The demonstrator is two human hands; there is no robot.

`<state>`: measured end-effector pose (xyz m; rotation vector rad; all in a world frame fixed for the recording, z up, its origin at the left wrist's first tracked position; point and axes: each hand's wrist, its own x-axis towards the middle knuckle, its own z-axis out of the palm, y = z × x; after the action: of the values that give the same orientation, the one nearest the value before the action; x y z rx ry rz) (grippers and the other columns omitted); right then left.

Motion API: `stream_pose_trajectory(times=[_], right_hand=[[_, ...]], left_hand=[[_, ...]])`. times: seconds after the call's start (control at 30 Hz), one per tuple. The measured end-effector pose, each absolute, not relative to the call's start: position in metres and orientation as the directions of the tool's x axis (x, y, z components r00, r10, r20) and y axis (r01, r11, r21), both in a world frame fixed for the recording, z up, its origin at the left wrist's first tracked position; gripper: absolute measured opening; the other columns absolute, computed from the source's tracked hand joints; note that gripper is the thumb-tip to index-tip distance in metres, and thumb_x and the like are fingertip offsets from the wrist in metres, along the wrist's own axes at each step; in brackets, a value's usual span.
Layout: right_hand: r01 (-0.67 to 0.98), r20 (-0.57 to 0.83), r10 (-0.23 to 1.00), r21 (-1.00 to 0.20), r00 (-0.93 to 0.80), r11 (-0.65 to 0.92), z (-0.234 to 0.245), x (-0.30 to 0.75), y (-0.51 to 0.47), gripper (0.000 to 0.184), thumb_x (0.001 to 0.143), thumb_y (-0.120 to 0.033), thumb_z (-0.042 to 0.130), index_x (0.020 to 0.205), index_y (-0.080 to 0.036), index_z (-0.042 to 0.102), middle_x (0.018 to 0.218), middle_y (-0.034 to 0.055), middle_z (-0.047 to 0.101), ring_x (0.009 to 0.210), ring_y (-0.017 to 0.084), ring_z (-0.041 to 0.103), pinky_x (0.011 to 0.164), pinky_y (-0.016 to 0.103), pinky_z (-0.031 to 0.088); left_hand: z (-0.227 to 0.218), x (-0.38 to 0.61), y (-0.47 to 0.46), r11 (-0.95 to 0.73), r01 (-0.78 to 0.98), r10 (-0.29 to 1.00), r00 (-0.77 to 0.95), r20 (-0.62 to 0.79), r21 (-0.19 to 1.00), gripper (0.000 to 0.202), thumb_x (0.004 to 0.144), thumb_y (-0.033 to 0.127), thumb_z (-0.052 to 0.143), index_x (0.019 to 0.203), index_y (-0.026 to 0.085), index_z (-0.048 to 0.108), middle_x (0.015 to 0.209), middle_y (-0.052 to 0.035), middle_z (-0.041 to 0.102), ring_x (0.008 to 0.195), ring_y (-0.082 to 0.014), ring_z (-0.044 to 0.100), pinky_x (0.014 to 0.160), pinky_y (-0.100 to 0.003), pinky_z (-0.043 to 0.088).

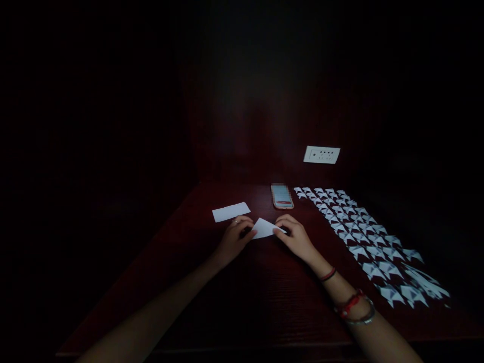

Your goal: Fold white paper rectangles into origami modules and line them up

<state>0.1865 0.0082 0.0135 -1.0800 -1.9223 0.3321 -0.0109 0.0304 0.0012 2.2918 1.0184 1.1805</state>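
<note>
Folded paper: the white piece, with a pointed top, sits between your two hands, over the table.
Left hand: your left hand grips the piece at its left edge, thumb on the near side.
Right hand: your right hand pinches the right corner between thumb and fingers.
Step in hand: judged from the grip and the slanted edges, you are shaping or creasing this piece.
Next move: calls for a steady hold on both edges, corners aligned, before you apply pressure along a fold.
Loose sheet: a flat white rectangle lies just beyond your left hand.
Finished-looking pieces: rows of pointed paper shapes lie on the right of the table.
Strips: a narrow white bundle lies beside the nearest rows; its make-up cannot be told.
Containers: none visible; the shapes lie directly on the tabletop.
Phone: the phone lies beyond your hands, below the wall socket.
</note>
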Motion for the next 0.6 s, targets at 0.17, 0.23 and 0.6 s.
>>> stream_pose_trajectory(times=[0.17, 0.23, 0.6], right_hand=[[0.55, 0.394, 0.912, -0.738, -0.118, 0.39, 0.006, 0.203, 0.018, 0.015, 0.071, -0.027, 0.048, 0.065, -0.015, 0.055, 0.065, 0.0, 0.052, 0.063, 0.012, 0.049, 0.058, 0.022, 0.037], [0.519, 0.334, 0.937, -0.785, -0.103, 0.337, 0.001, 0.207, 0.022, 0.015, 0.069, -0.027, 0.048, 0.063, -0.015, 0.054, 0.06, -0.0015, 0.052, 0.058, 0.01, 0.048, 0.054, 0.021, 0.037], [0.455, 0.115, 0.985, -0.876, -0.126, 0.161, -0.017, 0.218, 0.033, 0.02, 0.056, -0.018, 0.059, 0.076, -0.014, 0.062, 0.065, -0.0003, 0.059, 0.057, 0.01, 0.052, 0.055, 0.021, 0.04]], left_hand=[[-0.005, -0.015, 0.035, -0.658, 0.503, 0.752, 0.461, 0.471, 0.559, 0.009, 0.075, 0.019, 0.048, 0.07, 0.019, 0.056, 0.095, -0.0013, 0.046, 0.092, -0.0154, 0.045, 0.081, -0.031, 0.037], [-0.006, -0.014, 0.033, -0.674, 0.522, 0.739, 0.485, 0.468, 0.523, 0.009, 0.076, 0.018, 0.047, 0.075, 0.019, 0.056, 0.095, -0.0013, 0.046, 0.091, -0.0153, 0.045, 0.08, -0.031, 0.038], [-0.007, -0.012, 0.019, -0.854, 0.486, 0.517, 0.765, 0.384, 0.183, 0.03, 0.084, 0.023, 0.039, 0.114, 0.025, 0.04, 0.127, -0.0024, 0.03, 0.119, -0.0195, 0.022, 0.092, -0.038, 0.027]])
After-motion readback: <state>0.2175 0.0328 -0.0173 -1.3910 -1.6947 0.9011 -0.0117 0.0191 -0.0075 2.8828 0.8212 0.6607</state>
